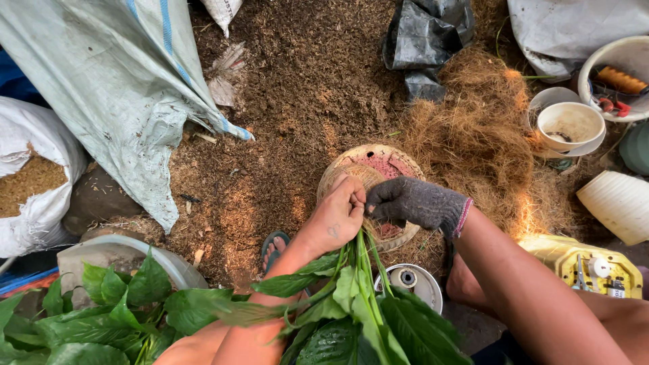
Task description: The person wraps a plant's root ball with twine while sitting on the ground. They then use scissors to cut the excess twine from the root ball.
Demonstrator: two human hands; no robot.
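Plant stems (362,253) pinched by both hands (336,220), apparently over fibre-wrapped pot (399,162).

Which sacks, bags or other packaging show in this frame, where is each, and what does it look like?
Woven sack: upper left, pale grey-green with a blue stripe, lying flat and crumpled.
White sack: left edge, open, filled with brown husk-like grain.
Black plastic bag: top centre, crumpled on the ground.
White sack corner: top right, crumpled.
No labels, signs or screens can be made out.
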